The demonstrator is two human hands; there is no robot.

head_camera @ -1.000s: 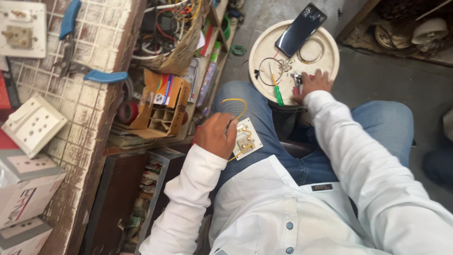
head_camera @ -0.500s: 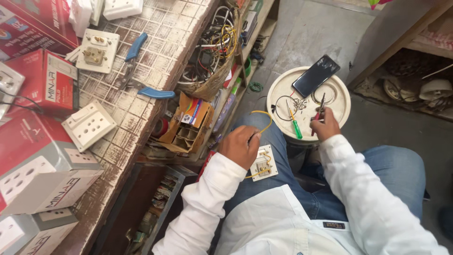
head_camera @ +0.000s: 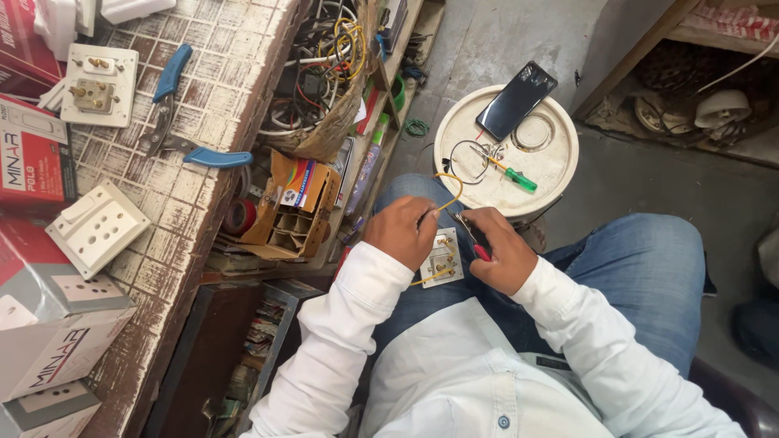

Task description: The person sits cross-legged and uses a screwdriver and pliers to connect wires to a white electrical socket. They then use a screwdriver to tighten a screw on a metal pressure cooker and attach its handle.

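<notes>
On our lap: small white plastic socket plate, brass terminals up, w/ thin yellow wire. Likely light, rigid; wire springy, so grip plate by edges. Left hand pinches wire; right hand closed on red-handled tool. White bucket lid beyond.

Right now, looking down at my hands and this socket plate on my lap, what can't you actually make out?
- Head view: the socket plate's left part is covered by the left hand.
- The tool's red handle runs into the right hand; its tip is too small to identify.
- The yellow wire's lower end vanishes under the left hand's fingers.
- The screw terminals are too small to tell whether they are tightened.
</notes>
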